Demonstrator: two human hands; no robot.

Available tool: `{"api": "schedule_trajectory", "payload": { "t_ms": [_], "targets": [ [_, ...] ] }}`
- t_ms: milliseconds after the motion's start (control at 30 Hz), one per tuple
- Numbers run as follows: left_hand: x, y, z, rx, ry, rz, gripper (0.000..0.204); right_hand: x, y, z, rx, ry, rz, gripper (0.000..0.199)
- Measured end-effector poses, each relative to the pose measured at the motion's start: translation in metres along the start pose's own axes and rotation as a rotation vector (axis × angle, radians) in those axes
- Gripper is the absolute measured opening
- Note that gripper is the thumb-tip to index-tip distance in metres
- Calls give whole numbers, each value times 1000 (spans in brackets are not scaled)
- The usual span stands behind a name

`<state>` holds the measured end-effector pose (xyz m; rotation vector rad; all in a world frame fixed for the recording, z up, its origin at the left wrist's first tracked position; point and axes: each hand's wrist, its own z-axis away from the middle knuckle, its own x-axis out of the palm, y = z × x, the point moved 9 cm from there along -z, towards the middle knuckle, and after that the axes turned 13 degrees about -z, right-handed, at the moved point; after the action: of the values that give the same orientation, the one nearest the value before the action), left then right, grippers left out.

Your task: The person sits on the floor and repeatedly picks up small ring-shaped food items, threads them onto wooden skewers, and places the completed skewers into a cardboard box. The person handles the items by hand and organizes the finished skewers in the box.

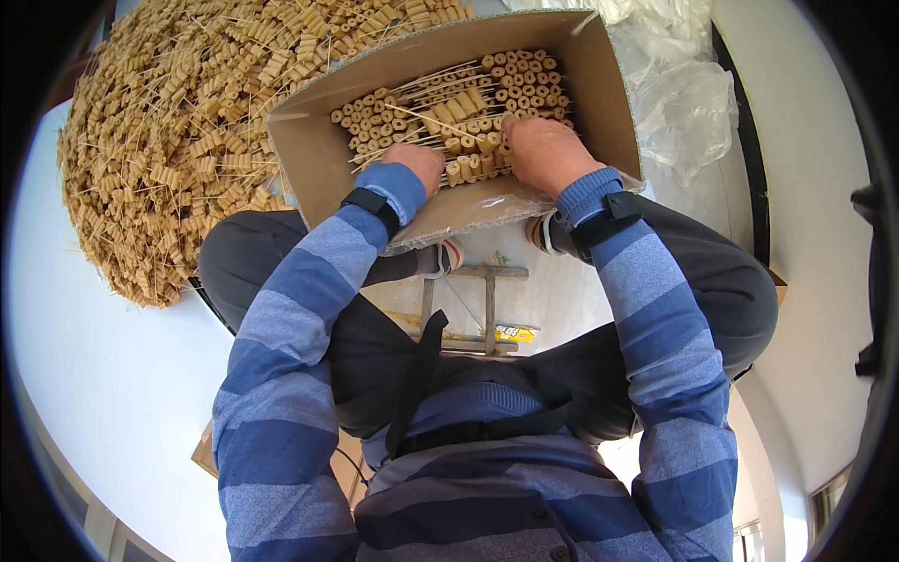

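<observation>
An open cardboard box (pixel 328 173) stands in front of me, holding several layers of skewers (pixel 529 80) threaded with tan, hollow, ring-like pieces. Thin sticks jut from the rows, and some skewers lie slantwise across the middle. My left hand (pixel 419 165) is inside the near left part of the box, closed beside the stick ends; its fingertips are hidden. At the near right my right hand (pixel 548 153) curls its fingers round the end of a skewer (pixel 478 167) in the near row. Part of that skewer is hidden under the hand.
A large heap of similar skewers (pixel 187 140) rises to the left of the box. Clear plastic sheeting (pixel 679 103) lies at the right. Below the box are a small wooden frame (pixel 490 300) and a yellow packet (pixel 514 333); my legs flank the box's near side.
</observation>
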<state>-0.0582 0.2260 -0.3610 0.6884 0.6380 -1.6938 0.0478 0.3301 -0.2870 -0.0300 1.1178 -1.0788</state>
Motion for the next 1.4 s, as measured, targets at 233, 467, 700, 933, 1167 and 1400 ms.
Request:
{"api": "schedule_trajectory", "payload": {
  "t_ms": [233, 467, 700, 933, 1167, 1400],
  "targets": [
    [8, -9, -1, -41, -79, 97, 21, -4, 2, -2, -11, 6, -13, 20],
    [-3, -18, 10, -40, -112, 139, 21, -25, 15, -2, -30, 69, -43, 22],
    [-28, -5, 11, 3, 154, 395, 27, -26, 7, -2, -55, 104, -45, 22],
    [-15, 19, 9, 196, 40, 478, 31, -26, 6, -2, -71, 86, -23, 22],
    [-11, 26, 10, 209, -35, 446, 37, 5, -21, -7, -164, 33, -16, 21],
    [-28, 16, 31, 226, 66, 527, 34, 31, -27, -16, -225, -11, 33, 20]
  ]
}}
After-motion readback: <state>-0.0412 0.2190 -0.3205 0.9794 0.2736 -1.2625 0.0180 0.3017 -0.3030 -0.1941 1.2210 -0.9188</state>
